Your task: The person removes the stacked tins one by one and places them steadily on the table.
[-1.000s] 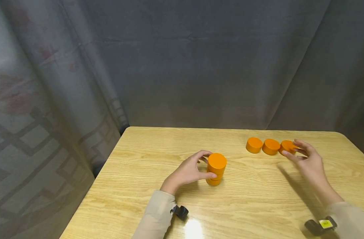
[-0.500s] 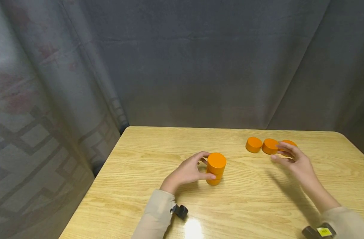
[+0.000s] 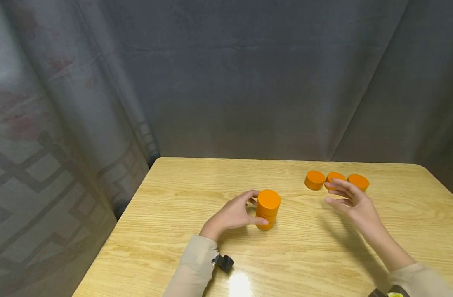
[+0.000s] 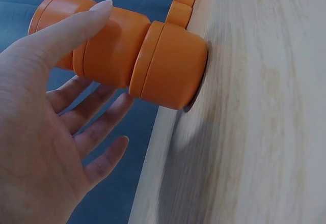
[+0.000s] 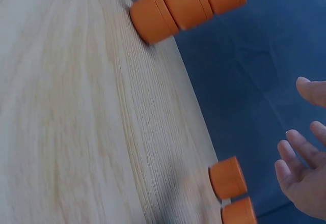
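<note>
Three round orange lidded jars (image 3: pixel 269 201) stand in an upright stack on the table. My left hand (image 3: pixel 232 213) holds this stack from the left side. In the left wrist view its thumb lies across the middle jar (image 4: pixel 114 48), with the fingers round the far side. My right hand (image 3: pixel 356 208) hovers over the table with nothing in it, thumb and fingers spread. Behind it a row of similar orange jars shows a left one (image 3: pixel 314 180), a middle one (image 3: pixel 336 175) partly covered by the fingers, and a right one (image 3: pixel 359 181).
The wooden table (image 3: pixel 182 181) has its far edge against a hanging grey curtain (image 3: pixel 248 82). A patterned curtain (image 3: pixel 55 165) hangs along the left side. Black camera mounts sit at both wrists, the left mount (image 3: pixel 224 262) close over the tabletop.
My right hand has moved left, away from the rightmost jar in the row, uncovering it and partly covering the middle one. My left hand stays at the stack.
</note>
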`<state>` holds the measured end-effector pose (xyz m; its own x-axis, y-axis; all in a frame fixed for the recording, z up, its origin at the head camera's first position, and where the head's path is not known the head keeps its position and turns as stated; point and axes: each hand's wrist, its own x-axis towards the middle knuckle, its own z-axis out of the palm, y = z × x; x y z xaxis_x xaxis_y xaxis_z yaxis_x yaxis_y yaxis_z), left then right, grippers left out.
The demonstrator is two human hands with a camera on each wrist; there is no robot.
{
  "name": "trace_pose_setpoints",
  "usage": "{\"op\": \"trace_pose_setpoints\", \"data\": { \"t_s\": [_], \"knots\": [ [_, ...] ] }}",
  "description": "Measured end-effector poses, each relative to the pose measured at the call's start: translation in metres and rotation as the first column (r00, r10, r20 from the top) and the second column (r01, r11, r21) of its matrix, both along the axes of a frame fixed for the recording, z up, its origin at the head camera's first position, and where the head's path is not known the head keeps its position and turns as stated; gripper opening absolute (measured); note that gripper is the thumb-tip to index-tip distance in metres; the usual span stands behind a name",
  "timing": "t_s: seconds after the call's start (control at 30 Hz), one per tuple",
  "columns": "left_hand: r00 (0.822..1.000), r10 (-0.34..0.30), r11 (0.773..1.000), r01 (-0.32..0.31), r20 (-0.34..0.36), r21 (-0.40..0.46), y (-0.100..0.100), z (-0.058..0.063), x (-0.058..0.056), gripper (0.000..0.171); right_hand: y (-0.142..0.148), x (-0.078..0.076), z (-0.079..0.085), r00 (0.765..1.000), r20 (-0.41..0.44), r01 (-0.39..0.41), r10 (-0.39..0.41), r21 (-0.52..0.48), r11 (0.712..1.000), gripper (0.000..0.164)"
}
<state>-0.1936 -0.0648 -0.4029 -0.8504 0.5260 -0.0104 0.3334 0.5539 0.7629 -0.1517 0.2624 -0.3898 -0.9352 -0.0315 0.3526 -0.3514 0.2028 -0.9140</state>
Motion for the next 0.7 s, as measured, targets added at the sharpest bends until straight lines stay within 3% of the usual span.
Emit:
{"op": "trace_pose_setpoints", "data": {
  "t_s": [0.37,0.7],
  "knots": [
    [1.000,-0.013,1.000,0.013,0.004,0.003,0.002,-0.004,-0.002,0.073,-0.022,0.009,0.010,0.997,-0.080,-0.010,0.019,0.104,0.995,0.054],
    [1.000,-0.003,1.000,0.003,0.015,0.017,0.002,-0.008,-0.003,0.066,-0.039,0.015,0.010,0.996,-0.078,-0.039,0.051,0.157,0.987,0.052]
  ]
}}
